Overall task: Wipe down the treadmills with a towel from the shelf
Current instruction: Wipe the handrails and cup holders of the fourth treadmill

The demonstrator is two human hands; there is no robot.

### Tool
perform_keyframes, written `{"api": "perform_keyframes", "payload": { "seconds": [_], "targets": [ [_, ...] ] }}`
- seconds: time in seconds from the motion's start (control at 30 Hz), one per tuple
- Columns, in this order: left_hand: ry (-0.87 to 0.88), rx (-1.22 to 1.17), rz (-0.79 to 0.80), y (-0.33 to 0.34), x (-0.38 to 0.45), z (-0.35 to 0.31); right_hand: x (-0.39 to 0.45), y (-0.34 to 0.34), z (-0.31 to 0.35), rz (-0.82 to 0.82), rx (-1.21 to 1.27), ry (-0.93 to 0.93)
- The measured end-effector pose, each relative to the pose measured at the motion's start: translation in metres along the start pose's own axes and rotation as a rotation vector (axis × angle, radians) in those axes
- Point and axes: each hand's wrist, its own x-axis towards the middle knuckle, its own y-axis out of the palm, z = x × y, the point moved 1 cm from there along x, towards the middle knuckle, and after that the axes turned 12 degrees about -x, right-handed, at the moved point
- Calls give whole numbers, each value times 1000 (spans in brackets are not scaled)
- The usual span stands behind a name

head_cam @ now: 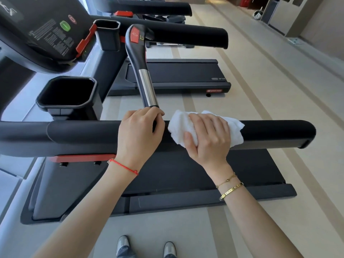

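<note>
A black padded side rail [275,132] of the nearest treadmill runs across the middle of the view. My right hand [206,135] grips a white towel [180,123] wrapped over the top of this rail. My left hand [139,133] grips the same rail just left of the towel, fingers curled over its far side. Below the rail lies the dark running belt [186,174]. A chrome and black centre handle [145,84] with a red button ends just above my left hand.
A black cup holder [67,92] and the console [42,32] sit at upper left. A second treadmill [176,75] stands behind, with more beyond it. Beige striped floor [279,75] stretches to the right. My two shoes [145,248] stand at the bottom.
</note>
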Motion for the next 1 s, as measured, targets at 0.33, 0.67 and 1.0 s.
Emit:
{"api": "perform_keyframes", "payload": {
  "seconds": [0.33,0.67,1.0],
  "targets": [
    [-10,23,-8,29,1,-24,6,-11,-45,155,60,39],
    [21,82,-48,32,-1,-23,42,-7,-59,618,88,80],
    [9,99,19,30,0,-24,38,-18,-41,543,64,186]
  ]
}}
